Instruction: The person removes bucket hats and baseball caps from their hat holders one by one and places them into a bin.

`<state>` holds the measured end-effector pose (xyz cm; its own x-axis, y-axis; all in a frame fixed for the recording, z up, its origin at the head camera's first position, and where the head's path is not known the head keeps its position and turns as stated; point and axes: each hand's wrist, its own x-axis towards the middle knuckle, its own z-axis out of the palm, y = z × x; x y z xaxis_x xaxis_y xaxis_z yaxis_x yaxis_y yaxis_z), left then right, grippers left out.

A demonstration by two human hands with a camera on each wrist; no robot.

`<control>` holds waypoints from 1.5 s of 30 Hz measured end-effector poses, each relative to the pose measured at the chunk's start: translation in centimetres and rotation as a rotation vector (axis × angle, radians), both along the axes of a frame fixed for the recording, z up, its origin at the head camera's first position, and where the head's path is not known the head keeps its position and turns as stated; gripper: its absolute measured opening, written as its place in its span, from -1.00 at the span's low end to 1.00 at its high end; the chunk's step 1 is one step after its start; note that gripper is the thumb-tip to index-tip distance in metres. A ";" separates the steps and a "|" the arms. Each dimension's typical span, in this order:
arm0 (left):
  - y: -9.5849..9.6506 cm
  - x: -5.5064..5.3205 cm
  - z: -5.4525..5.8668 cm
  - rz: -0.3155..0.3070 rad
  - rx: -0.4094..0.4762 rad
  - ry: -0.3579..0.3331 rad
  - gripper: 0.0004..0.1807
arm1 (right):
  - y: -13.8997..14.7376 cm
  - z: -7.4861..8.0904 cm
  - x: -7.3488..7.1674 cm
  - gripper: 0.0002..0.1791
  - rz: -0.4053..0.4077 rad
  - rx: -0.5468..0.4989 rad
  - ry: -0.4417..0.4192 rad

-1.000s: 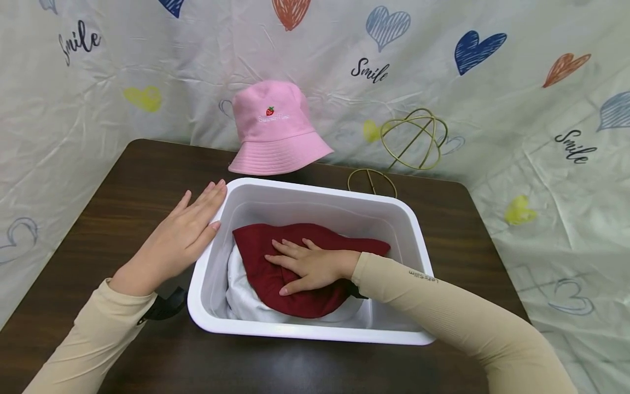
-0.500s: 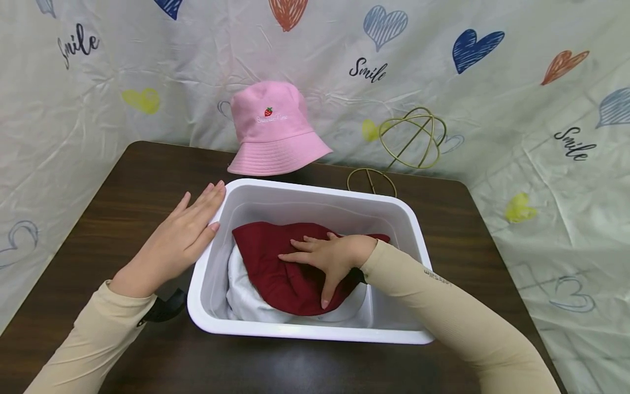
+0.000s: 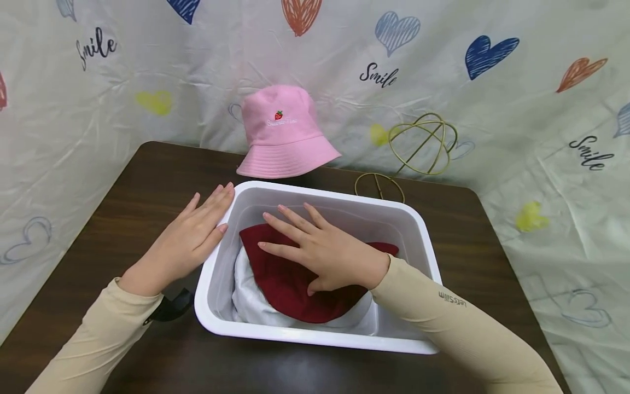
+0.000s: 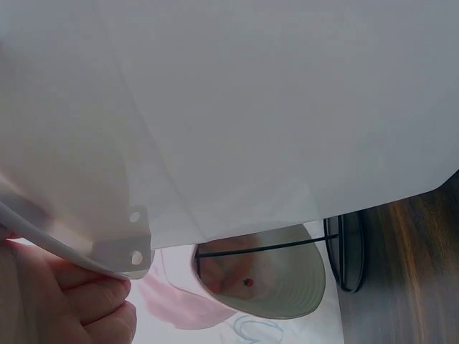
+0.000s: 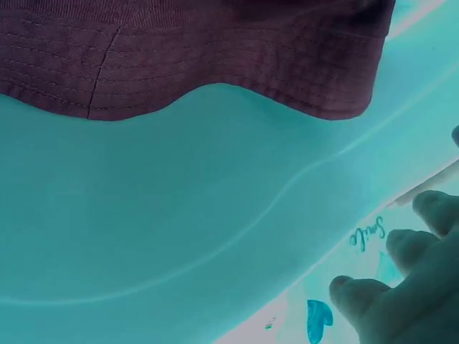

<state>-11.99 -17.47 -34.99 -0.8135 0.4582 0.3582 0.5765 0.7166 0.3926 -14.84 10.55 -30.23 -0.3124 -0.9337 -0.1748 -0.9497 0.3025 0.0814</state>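
A white plastic bin [image 3: 320, 338] holds a dark red bucket hat [image 3: 290, 298], which lies over a white cloth item [image 3: 251, 295]. My left hand [image 3: 184, 241] rests with straight fingers along the bin's left rim; the left wrist view shows its fingertips at the rim from outside. Over the red hat, my right hand [image 3: 327, 254] is spread with nothing in its grasp, covering part of the hat in the head view. Stitching on the hat's brim shows in the right wrist view, with the right fingers off to one side.
Behind the bin stands a pink bucket hat [image 3: 287, 134] with a strawberry motif. To its right is a gold wire stand [image 3: 427, 173]. Everything sits on a dark wooden table [image 3: 467, 230], backed by a patterned curtain [image 3: 334, 60].
My right hand first lay on the red hat, then shifted right, and now is raised with fingers spread farther toward the bin's back. The left hand has stayed on the rim.
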 end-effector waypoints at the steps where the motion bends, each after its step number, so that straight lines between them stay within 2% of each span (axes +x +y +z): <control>1: 0.0 0.0 0.0 0.002 0.000 0.001 -0.36 | 0.0 0.1 0.0 0.23 0.006 -0.014 0.006; 4: -0.1 0.0 0.1 0.008 -0.001 -0.002 -0.36 | 0.0 0.5 -0.4 0.18 0.013 -0.042 0.021; 7: 0.0 0.0 0.1 0.007 0.000 -0.009 -0.36 | 0.2 0.8 -1.3 0.11 0.011 -0.094 0.064; 10: 0.1 0.0 0.2 -0.001 0.003 -0.012 -0.37 | 0.5 1.3 -3.0 0.02 -0.008 -0.168 0.116; 13: 0.2 0.0 0.1 -0.006 0.003 -0.014 -0.37 | 0.7 1.7 -5.1 -0.06 -0.041 -0.230 0.131; 19: 0.4 0.1 -0.1 -0.015 0.001 -0.005 -0.38 | 0.5 2.6 -8.9 -0.17 -0.102 -0.326 0.090; 23: 0.4 0.1 -0.1 -0.011 0.003 0.003 -0.38 | 0.1 3.2 -10.5 -0.19 -0.147 -0.406 -0.003; 27: 0.3 0.1 0.0 -0.005 0.000 0.000 -0.37 | -0.5 3.6 -11.5 -0.27 -0.217 -0.462 -0.081; 30: 0.3 0.2 0.1 0.001 -0.003 -0.006 -0.36 | -1.0 4.0 -12.0 -0.32 -0.271 -0.488 -0.103; 38: 0.0 0.2 0.0 0.012 -0.009 -0.002 -0.36 | -2.1 5.5 -13.4 -0.37 -0.418 -0.533 -0.100; 42: 0.0 0.2 0.0 0.014 -0.012 -0.006 -0.36 | -2.1 5.9 -14.3 -0.34 -0.487 -0.500 -0.088; 45: 0.1 0.3 -0.1 0.016 -0.011 0.002 -0.36 | -2.1 6.0 -15.3 -0.31 -0.546 -0.491 -0.120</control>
